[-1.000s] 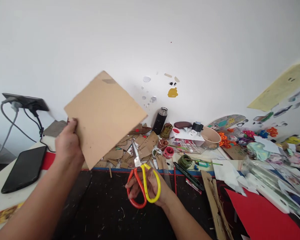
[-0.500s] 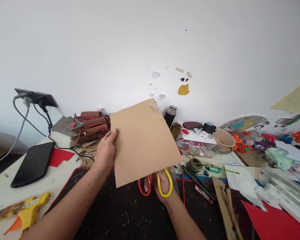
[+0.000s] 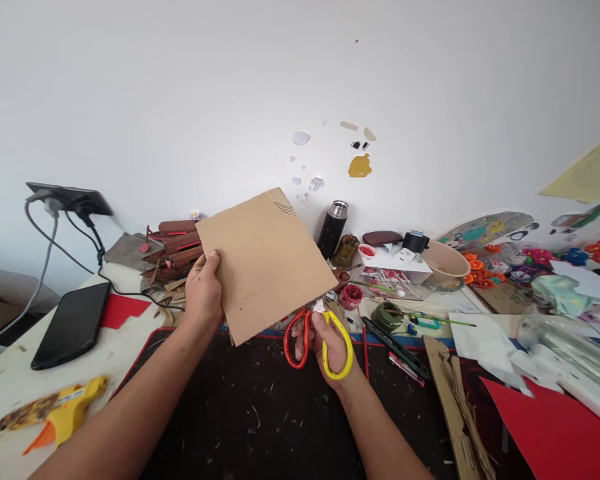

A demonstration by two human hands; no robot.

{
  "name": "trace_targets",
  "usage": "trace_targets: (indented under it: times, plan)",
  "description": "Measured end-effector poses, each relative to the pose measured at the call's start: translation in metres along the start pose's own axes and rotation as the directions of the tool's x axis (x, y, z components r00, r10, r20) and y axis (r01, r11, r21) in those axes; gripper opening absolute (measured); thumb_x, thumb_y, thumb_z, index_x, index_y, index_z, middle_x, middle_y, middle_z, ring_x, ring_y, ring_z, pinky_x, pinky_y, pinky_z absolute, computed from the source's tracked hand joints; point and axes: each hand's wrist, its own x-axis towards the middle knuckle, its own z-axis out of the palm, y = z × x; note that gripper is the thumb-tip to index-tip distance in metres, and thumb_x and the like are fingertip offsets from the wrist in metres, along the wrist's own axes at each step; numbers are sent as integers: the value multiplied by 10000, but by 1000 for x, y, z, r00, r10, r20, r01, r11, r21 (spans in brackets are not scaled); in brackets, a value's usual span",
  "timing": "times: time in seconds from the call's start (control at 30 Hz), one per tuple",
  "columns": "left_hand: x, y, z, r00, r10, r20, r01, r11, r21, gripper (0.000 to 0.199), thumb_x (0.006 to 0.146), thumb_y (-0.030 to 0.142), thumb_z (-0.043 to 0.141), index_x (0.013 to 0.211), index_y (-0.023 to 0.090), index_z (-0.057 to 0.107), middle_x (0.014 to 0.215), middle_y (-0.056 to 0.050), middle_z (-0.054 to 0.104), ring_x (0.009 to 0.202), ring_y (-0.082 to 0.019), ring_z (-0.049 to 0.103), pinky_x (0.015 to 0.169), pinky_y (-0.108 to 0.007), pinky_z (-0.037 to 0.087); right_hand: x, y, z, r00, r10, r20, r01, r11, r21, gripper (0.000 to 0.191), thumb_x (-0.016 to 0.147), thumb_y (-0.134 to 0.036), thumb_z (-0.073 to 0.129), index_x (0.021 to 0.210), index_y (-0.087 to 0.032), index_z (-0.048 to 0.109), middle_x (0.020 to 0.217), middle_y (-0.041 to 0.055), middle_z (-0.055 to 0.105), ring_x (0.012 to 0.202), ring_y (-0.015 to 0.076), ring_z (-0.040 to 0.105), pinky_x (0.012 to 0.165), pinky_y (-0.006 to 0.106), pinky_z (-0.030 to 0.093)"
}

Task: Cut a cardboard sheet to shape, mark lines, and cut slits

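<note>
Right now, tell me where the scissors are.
In the head view, the scissors are in the right hand, slightly right of centre, their handles below the cardboard.

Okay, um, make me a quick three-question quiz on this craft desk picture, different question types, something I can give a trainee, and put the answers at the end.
1. Which hand holds the cardboard sheet?
2. What colours are the handle loops of the scissors?
A) both red
B) one red, one yellow
C) both yellow
3. True or false: the glue gun is held in the right hand.

Key:
1. The left hand, at the sheet's left edge in the picture.
2. B.
3. False. It lies on the white tabletop; the right hand holds the scissors.
</note>
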Motion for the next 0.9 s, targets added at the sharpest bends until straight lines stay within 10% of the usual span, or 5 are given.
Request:
trace_targets:
  times: [0.63, 0.9]
  plan:
    - [-24, 8, 19, 975, -70, 212, 90, 992, -85, 317, 907, 469, 812, 1128, 255, 737, 1213, -101, 824, 1117, -272, 790, 959, -387, 652, 11, 6, -7, 977, 31, -209, -10, 995, 104, 465, 795, -597, 899, 890, -196, 684, 752, 67, 787, 631, 284, 776, 535, 395, 646]
    - [-35, 21, 25, 832, -198, 518, 268, 961, -65, 382, 753, 360, 827, 1084, 187, 749, 1206, -155, 830, 1112, -348, 788, 951, -486, 651, 14, -4, -8, 933, -74, -351, 138, 977, 160, 427, 783, -520, 920, 978, -223, 683, 782, 21, 789, 578, 230, 730, 559, 384, 660]
